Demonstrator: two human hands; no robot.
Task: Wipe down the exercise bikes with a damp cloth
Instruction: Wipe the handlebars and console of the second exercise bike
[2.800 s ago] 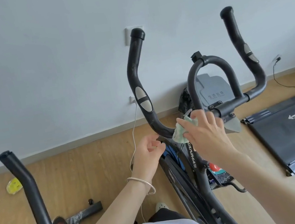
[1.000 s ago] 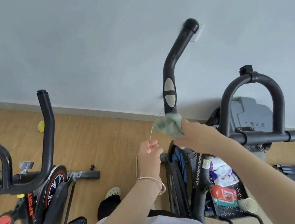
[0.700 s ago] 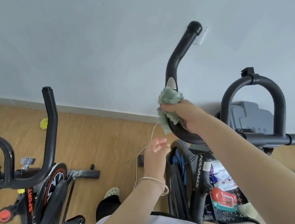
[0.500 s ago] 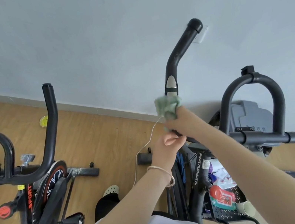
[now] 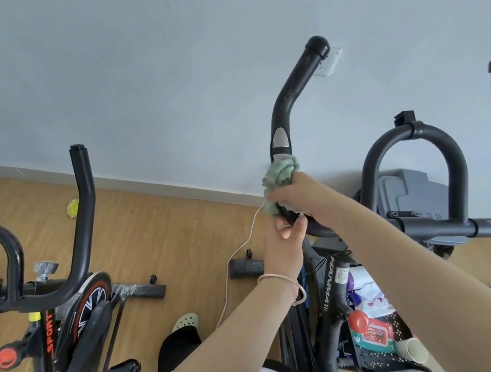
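From the head view, the person stands over the nearer exercise bike (image 5: pixel 326 289), with the right hand (image 5: pixel 307 196) wrapped around a bunched green cloth (image 5: pixel 279 175) and clamping it onto the left handlebar horn (image 5: pixel 289 97), just below the silver sensor pad (image 5: pixel 281 141). The left hand (image 5: pixel 284 244) sits directly beneath, fingers curled up against the bend of the bar; whether it truly grips the bar, I cannot tell. This looks like the handlebar-wiping step, partway along the horn. The next move likely calls for sliding the cloth up over the sensor to the capped tip, turning the wrist to reach the far side. A second bike (image 5: pixel 64 313) waits to the left, untouched.
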